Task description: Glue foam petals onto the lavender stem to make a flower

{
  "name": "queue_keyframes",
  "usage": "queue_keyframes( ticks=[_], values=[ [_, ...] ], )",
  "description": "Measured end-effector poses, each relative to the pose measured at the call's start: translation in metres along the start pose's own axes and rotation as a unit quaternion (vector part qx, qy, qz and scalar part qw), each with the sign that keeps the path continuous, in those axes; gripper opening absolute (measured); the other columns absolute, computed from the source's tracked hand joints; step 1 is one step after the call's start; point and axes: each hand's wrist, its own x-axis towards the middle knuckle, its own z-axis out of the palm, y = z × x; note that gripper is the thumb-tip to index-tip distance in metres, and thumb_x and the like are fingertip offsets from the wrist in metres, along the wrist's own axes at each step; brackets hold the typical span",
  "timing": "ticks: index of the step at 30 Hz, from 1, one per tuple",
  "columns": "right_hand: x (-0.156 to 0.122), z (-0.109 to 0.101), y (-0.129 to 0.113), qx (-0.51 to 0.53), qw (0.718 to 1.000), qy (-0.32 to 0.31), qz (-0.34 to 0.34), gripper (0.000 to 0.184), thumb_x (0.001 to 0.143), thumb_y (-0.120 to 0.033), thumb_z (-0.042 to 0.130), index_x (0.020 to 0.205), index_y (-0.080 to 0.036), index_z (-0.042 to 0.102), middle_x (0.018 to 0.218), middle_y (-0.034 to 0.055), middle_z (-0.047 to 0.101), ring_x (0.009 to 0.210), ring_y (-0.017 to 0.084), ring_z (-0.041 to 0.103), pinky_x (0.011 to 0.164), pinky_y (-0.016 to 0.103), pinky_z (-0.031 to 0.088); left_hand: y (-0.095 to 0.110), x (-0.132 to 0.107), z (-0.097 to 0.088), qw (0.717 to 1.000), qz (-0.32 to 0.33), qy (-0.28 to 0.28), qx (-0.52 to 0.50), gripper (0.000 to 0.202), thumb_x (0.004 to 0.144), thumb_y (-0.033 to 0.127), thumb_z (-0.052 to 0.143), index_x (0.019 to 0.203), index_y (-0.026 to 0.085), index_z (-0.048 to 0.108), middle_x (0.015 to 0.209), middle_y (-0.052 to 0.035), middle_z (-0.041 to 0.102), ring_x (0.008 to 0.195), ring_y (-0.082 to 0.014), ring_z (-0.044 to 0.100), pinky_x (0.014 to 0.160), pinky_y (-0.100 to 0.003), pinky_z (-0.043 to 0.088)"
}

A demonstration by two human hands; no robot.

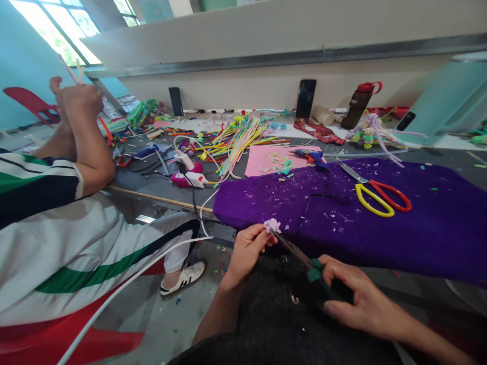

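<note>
Between the thumb and fingers of my left hand (249, 249) is a small, pale lilac fluffy flower (272, 225). My right hand (353, 296) grips a pair of dark green-handled scissors (292, 248), its fingers around the handles. The tips of the blades meet the flower's edge close to my left fingertips. Both hands are above my dark lap, just in front of the purple cloth (323, 203) on the table. On that cloth lie larger scissors with one yellow and one red handle (380, 195), and scattered pale scraps.
A blue glue gun (310, 156) rests on a pink sheet (258, 161) with clippings. Coloured pipe cleaners (243, 139) pile behind. A brown bottle (357, 106) and a phone (306, 99) stand at the back. A white cable (144, 268) hangs at left, beside a seated co-worker (87, 152).
</note>
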Motion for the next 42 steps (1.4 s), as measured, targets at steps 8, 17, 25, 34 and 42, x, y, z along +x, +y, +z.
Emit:
queue_keyframes(
  ticks=[8,17,25,34,42],
  values=[
    [0.0,-0.005,-0.003,0.207,0.977,-0.035,0.044,0.019,0.072,-0.03,0.059,0.075,-0.019,0.044,0.091,0.0029,0.055,0.082,0.018,0.047,0.071,0.028,0.036,0.0,-0.002,0.001,1.0,0.003,0.001,0.003,0.025,0.082,0.033,0.053,0.068,0.016,0.064,0.063,-0.0006,0.062,0.053,-0.0097,0.049,0.05,-0.02,0.035],
    [0.004,-0.002,-0.005,0.406,0.904,-0.051,0.121,0.037,0.066,-0.045,0.065,0.081,-0.015,0.049,0.094,0.008,0.059,0.053,0.007,0.035,0.047,0.021,0.024,0.002,-0.003,0.002,1.0,0.014,0.011,-0.01,0.025,0.083,0.033,0.053,0.069,0.016,0.064,0.063,-0.0007,0.062,0.054,-0.0094,0.048,0.05,-0.02,0.035],
    [0.002,-0.004,-0.011,0.013,0.999,0.007,0.028,0.015,0.068,-0.015,0.055,0.074,-0.02,0.042,0.081,0.0001,0.049,0.076,0.016,0.046,0.068,0.028,0.036,-0.006,0.002,0.002,0.995,-0.023,0.031,-0.088,0.027,0.081,0.037,0.056,0.067,0.015,0.064,0.055,0.0017,0.057,0.044,-0.0045,0.039,0.042,-0.018,0.027],
    [-0.007,-0.007,-0.013,-0.122,0.992,-0.006,0.03,0.023,0.066,-0.007,0.055,0.074,-0.021,0.039,0.084,-0.0005,0.049,0.077,0.016,0.05,0.069,0.029,0.04,-0.009,0.005,0.002,0.974,-0.093,0.047,-0.199,0.026,0.075,0.038,0.061,0.076,0.013,0.067,0.057,-0.0026,0.063,0.045,-0.006,0.047,0.039,-0.016,0.028],
    [-0.004,-0.005,-0.013,-0.115,0.993,0.004,0.017,0.024,0.066,-0.008,0.056,0.075,-0.022,0.039,0.088,0.0009,0.05,0.079,0.017,0.05,0.07,0.03,0.041,-0.007,0.0,0.003,0.986,-0.067,0.021,-0.153,0.026,0.078,0.038,0.059,0.07,0.014,0.064,0.059,-0.0028,0.065,0.047,-0.0072,0.048,0.042,-0.018,0.029]
  ],
)
